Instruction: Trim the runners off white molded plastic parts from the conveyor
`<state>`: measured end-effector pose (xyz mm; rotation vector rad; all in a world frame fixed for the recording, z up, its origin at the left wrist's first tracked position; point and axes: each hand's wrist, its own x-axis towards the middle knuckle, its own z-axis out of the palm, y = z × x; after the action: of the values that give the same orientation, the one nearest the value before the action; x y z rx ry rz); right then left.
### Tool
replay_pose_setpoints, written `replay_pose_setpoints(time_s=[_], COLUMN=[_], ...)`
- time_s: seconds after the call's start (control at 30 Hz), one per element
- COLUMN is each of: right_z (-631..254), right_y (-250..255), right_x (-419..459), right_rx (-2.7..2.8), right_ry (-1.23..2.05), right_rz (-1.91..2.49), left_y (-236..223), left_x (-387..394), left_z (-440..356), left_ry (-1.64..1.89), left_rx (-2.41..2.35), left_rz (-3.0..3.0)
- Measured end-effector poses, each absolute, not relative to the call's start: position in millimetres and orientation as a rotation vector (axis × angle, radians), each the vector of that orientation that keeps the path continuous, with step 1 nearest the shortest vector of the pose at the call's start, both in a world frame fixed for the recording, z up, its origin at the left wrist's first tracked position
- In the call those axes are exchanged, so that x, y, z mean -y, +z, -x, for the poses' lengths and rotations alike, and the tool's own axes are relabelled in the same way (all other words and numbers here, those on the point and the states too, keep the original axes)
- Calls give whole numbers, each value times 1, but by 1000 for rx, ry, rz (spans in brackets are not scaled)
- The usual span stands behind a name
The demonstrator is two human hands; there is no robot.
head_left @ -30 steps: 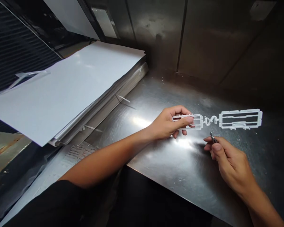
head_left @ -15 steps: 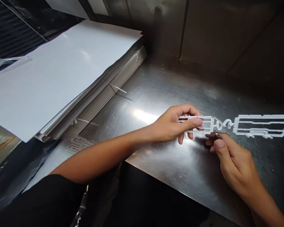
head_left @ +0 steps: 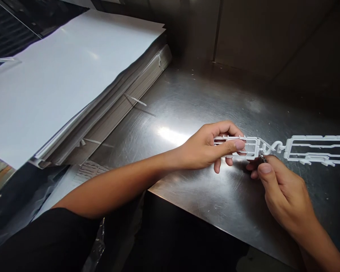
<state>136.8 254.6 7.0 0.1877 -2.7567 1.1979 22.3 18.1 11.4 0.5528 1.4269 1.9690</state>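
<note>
My left hand (head_left: 206,147) is closed on a white plastic frame (head_left: 252,147), with the thumb flat across its slats. A curly white plastic runner (head_left: 273,147) joins this piece to a second white plastic frame (head_left: 320,149), which sticks out to the right in the air. My right hand (head_left: 283,189) is closed around a small metal tool (head_left: 261,155) that looks like nippers, mostly hidden by the fingers. Its tip reaches the runner right beside the held frame's end. Whether the jaws are around the plastic I cannot tell.
A thick stack of large white sheets (head_left: 59,75) lies at the left on the scratched metal table (head_left: 187,102). A thin white strip (head_left: 136,99) pokes out of its side. Small white scraps (head_left: 193,74) dot the tabletop. The table's front edge (head_left: 192,217) runs below my hands.
The metal tool's tip has come up to the runner next to the held frame. Both frames have shifted slightly right in view, and the stack has slid up and left in view.
</note>
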Motion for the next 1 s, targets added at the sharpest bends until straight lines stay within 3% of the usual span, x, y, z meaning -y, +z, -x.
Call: replay_pose_setpoints(time_s=[0.47, 1.0], right_z=[-137, -133], right_y=[7, 12], right_x=[-256, -251], right_rx=[2776, 2753], right_ry=[1141, 654], right_rz=[-179, -364], left_y=[14, 8], left_x=[-18, -17], left_z=[-24, -21], left_ry=[1955, 1921], left_rx=[-1432, -1442], left_rz=[-562, -620])
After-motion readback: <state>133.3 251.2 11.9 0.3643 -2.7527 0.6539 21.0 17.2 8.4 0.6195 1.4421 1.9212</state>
